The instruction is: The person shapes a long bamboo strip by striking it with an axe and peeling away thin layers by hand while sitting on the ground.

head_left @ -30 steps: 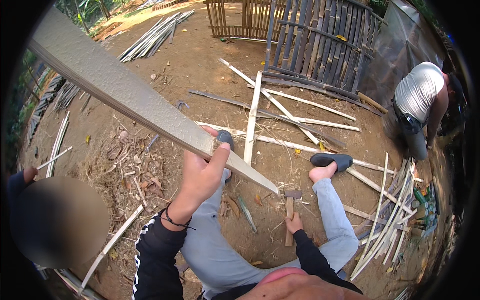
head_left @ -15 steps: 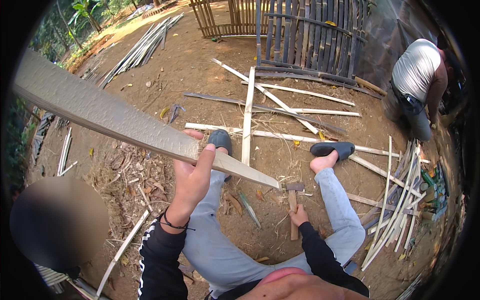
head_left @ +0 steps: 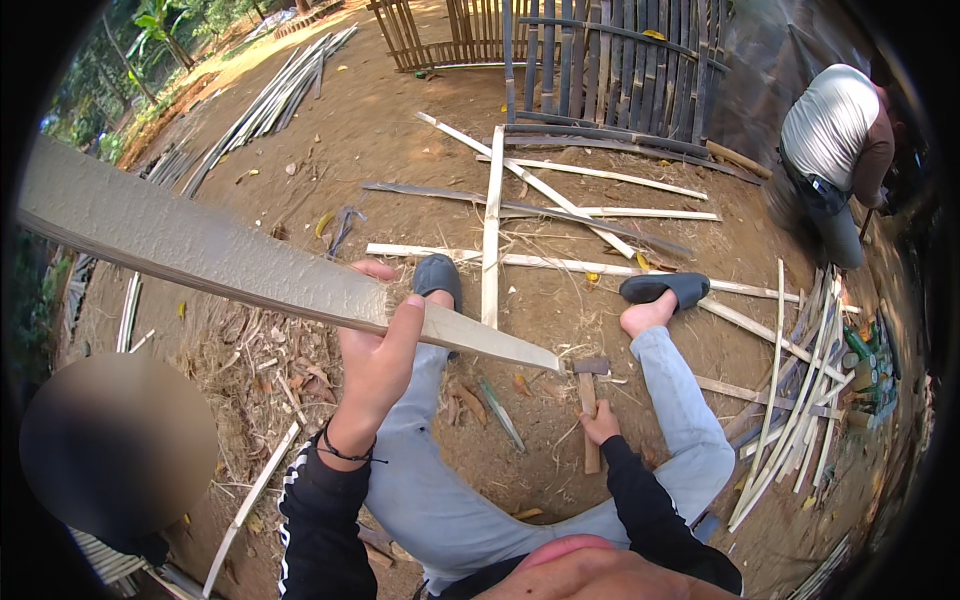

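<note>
A long, rough wooden plank point(head_left: 230, 255) slants across the view from the upper left, narrowing to a pale cut tip between my legs. My left hand point(head_left: 378, 352) is closed around its narrower part, thumb on top. In my right hand point(head_left: 600, 424) is a short wooden-handled tool point(head_left: 591, 367) with a dark metal head; whether hammer or hatchet I cannot tell. Its head lies just right of the plank's tip, and I cannot tell whether they touch. Fingers wrap the handle below the head.
Pale strips point(head_left: 493, 230) lie crossed on the dirt ahead, with more piled point(head_left: 800, 400) at right beside glass bottles point(head_left: 868, 365). A bamboo panel point(head_left: 620, 75) stands beyond. One person point(head_left: 830, 130) bends at far right; another's blurred head point(head_left: 118, 445) is at lower left.
The view has shifted slightly. My grips on the plank and the tool are the same, with the tool's head still by the tip. The person at far right has changed posture a little.
</note>
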Demonstrator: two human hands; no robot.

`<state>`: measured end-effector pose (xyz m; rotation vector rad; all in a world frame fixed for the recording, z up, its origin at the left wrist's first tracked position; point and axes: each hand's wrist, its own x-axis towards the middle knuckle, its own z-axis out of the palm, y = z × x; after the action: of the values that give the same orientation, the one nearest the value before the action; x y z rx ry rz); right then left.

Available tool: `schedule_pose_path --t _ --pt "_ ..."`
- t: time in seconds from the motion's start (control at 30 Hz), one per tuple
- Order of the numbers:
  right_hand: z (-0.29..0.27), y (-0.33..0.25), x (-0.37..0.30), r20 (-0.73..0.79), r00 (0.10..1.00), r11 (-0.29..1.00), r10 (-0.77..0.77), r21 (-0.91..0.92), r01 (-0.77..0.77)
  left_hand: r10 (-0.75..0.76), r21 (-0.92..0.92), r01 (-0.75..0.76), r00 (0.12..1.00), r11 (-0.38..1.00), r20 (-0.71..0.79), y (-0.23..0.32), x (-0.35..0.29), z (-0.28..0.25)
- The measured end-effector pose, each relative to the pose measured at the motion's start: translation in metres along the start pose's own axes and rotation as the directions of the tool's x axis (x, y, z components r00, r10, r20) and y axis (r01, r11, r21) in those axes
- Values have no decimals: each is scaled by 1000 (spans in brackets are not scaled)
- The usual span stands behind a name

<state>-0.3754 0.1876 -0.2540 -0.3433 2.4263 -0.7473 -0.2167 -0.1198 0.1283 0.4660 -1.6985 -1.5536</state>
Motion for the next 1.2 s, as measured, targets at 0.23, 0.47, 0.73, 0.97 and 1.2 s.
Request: schedule_pose_path --t 0.23,0.47,0.73,0.97,1.2 --pt "-1 -1 3 18 1000 1000 8 6 -8 19 21 -18 997 1000 -72 0 -3 5" --pt "3 2 2 -6 999 999 -44 26 44 26 -55 -23 999 998 44 -3 -1 -3" --pt "-7 -28 -13 -70 998 895 9 -444 -39 65 -25 -64 998 998 26 -9 -1 -4" --pt "-62 -228 -77 -296 733 668 -612 303 680 84 43 -87 994 995 64 -22 -4 -2" --pt "-96 -349 -129 -490 274 231 -828 147 962 124 -262 -79 979 962 160 -20 -10 0"
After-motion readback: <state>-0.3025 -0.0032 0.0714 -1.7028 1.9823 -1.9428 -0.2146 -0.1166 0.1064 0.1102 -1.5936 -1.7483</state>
